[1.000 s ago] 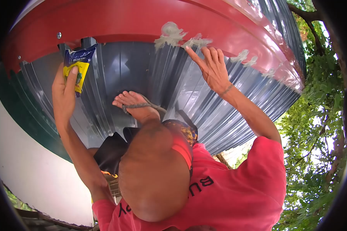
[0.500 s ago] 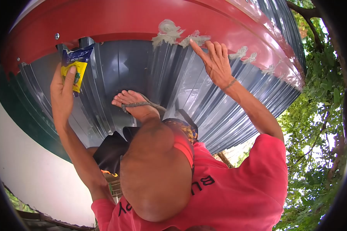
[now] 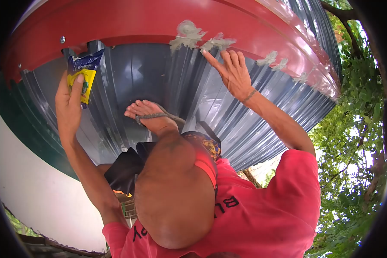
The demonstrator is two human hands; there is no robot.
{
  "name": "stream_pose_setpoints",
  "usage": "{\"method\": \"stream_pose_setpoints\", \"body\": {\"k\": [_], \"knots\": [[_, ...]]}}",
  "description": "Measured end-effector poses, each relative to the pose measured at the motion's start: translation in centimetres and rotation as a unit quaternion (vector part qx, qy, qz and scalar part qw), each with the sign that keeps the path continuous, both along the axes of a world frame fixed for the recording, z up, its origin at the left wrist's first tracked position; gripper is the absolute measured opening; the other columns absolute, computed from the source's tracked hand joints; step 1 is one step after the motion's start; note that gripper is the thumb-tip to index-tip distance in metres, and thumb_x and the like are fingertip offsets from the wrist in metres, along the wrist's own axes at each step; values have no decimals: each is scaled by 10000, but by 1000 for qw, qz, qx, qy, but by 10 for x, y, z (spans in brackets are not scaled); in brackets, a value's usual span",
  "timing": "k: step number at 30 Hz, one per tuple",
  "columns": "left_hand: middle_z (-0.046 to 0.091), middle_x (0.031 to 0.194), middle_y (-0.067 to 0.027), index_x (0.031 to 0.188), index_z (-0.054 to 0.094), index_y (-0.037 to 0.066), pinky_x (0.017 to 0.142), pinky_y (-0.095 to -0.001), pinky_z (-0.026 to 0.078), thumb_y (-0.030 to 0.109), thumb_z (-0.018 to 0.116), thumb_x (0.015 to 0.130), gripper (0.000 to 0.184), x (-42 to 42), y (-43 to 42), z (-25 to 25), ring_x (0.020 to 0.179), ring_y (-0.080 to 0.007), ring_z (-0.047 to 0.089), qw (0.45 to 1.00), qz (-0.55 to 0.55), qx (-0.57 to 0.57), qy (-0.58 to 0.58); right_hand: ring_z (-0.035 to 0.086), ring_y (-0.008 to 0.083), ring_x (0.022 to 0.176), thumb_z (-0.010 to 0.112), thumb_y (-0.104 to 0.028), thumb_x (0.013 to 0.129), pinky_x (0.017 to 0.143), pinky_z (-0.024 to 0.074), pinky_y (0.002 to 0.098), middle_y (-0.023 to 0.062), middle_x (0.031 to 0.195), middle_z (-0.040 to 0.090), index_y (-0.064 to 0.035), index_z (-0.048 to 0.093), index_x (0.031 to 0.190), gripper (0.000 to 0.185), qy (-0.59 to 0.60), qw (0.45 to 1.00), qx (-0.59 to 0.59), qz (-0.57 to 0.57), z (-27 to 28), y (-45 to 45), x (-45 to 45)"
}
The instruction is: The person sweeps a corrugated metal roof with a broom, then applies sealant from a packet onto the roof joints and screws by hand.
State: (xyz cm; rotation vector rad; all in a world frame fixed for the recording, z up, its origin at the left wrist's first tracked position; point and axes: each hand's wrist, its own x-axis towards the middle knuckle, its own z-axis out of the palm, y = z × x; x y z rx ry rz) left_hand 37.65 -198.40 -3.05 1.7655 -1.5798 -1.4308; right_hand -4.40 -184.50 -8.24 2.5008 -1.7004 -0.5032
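Note:
My left hand point(image 3: 69, 101) grips a blue and yellow Bostik packet point(image 3: 85, 77), thumb across its front. My right hand point(image 3: 234, 75) has its index finger stretched out and the other fingers loosely bent and apart; it holds nothing. That fingertip touches the lower left edge of a grey sealant smear point(image 3: 219, 41). The smear lies where the red metal flashing point(image 3: 150, 21) meets the dark ribbed roofing sheet point(image 3: 139, 69). Left of it is a larger, thicker sealant patch point(image 3: 188, 34).
More sealant patches point(image 3: 268, 58) run along the flashing to the right. Screw heads point(image 3: 62, 39) show at its left. My sandalled foot point(image 3: 152, 118) stands on the ribbed sheet below. A pale wall point(image 3: 38, 185) drops away at left; tree foliage point(image 3: 352, 142) borders the right.
My right hand has moved slightly left and down, its index fingertip sliding from the smear's middle to its lower left edge. The left hand and packet have barely moved.

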Motion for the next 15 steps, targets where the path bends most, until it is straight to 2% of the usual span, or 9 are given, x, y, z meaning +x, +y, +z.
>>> {"method": "stream_pose_setpoints", "body": {"k": [7, 10, 15], "knots": [[643, 930, -46, 1303, 605, 25, 670, -237, 468, 336, 557, 1061, 397, -4, 1, -1, 784, -56, 558, 1000, -11, 0, -8, 465, 268, 1025, 613, -1, 874, 1032, 351, 447, 91, 1120, 503, -249, 236, 1633, 884, -15, 1000, 3, -2, -3, 3, 13], [644, 931, -48, 1301, 606, 21, 673, -236, 471, 340, 555, 1062, 402, -7, 1, 5, 789, -59, 563, 1000, -14, -1, -22, 468, 271, 1033, 610, 9, 860, 1039, 347, 450, 91, 1100, 496, -220, 269, 1622, 866, -48, 999, 12, -5, 0, 3, 18], [652, 931, -55, 1293, 615, 25, 664, -231, 470, 362, 560, 1059, 415, -2, 3, -2, 778, -62, 568, 1000, -19, -11, -3, 474, 272, 1050, 619, 1, 845, 1038, 349, 456, 87, 1074, 488, -173, 308, 1602, 837, -30, 999, -10, -21, 6, -1, 17]]}}
